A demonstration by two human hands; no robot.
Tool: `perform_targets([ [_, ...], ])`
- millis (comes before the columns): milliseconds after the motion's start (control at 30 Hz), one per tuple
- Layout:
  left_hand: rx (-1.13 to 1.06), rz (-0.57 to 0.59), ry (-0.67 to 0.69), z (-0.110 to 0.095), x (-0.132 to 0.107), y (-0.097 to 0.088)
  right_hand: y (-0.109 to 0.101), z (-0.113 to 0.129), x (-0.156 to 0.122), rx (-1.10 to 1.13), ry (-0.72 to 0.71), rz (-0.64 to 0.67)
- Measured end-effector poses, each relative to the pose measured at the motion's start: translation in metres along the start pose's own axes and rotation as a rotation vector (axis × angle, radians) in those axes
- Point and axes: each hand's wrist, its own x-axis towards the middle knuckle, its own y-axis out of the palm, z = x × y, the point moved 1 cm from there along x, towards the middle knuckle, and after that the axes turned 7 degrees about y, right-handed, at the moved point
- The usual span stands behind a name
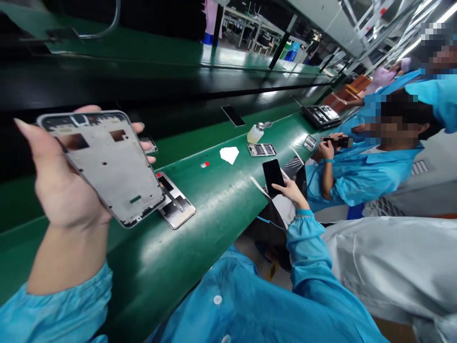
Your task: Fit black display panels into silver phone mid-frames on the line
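My left hand [67, 186] grips a grey phone frame [117, 171] by its edges, raised above the bench, with its flat inner side and cut-outs towards me. Below it a phone screen assembly [178, 214] lies on the green surface, its ribbon cable showing and its upper part covered by the frame. Off to the right, my right hand [293, 191] is closed on a dark phone screen [273, 176] near the bench edge, the thumb across its face. Another phone part [153, 145] shows partly behind my left fingers.
On the green bench [214, 190] are a white paper piece [229, 154], a pump bottle [255, 133], an opened phone [262, 150] and a red-white scrap [204, 164]. A dark phone screen [233, 116] lies on the black belt. A co-worker [371, 157] sits at the right, holding a phone.
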Motion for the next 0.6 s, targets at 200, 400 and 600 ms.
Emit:
perform_targets([
  [200, 0.135, 0.106, 0.002, 0.044, -0.014, 0.004, 0.023, 0.027, -0.03, 0.069, -0.174, -0.161],
  [400, -0.051, 0.363, -0.529, 0.091, -0.058, 0.02, 0.09, 0.083, -0.083, 0.187, -0.717, -0.127],
  [600, -0.321, 0.22, -0.521, 0.114, -0.061, 0.018, 0.132, 0.123, -0.121, 0.256, -1.28, -0.083],
])
